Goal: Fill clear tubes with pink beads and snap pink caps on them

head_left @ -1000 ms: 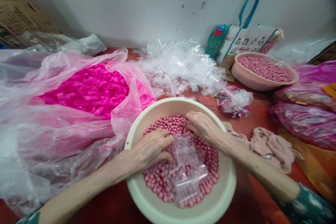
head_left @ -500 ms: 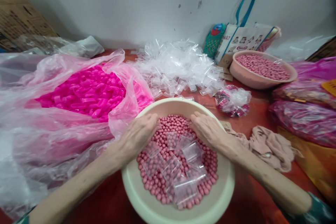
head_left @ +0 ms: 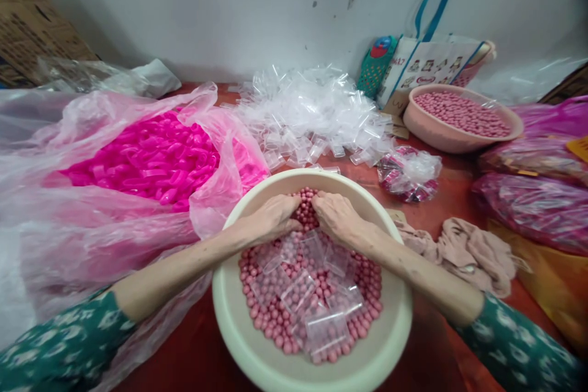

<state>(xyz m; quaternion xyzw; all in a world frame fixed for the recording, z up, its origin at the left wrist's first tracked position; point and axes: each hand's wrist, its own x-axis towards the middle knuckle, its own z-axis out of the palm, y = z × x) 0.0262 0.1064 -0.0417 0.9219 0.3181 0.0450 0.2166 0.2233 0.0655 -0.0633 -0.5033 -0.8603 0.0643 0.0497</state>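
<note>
A cream basin (head_left: 395, 343) in front of me holds many round pink beads (head_left: 275, 318), with several clear flat plastic sleeves (head_left: 327, 332) lying over them. Inside, toward the far rim, my left hand (head_left: 274, 218) is curled down onto the beads, its thumb side facing inward. Opposite it, my right hand (head_left: 339, 217) is bent over in the same way. A small mound of beads shows in the gap between the two hands. The fingertips are partly hidden among the beads.
An open plastic bag (head_left: 101, 211) of bright pink plastic pieces (head_left: 156, 156) lies left. Clear sleeves are heaped (head_left: 312, 110) behind the basin. To the right are a beige cloth (head_left: 473, 254), a small bundled packet (head_left: 408, 174), a second bead basin (head_left: 436, 131) and filled bags (head_left: 537, 208).
Both hands have moved inward from the basin's far sides toward each other, gathering beads between them. More of the green sleeves shows. Some clear sleeves among the beads have shifted.
</note>
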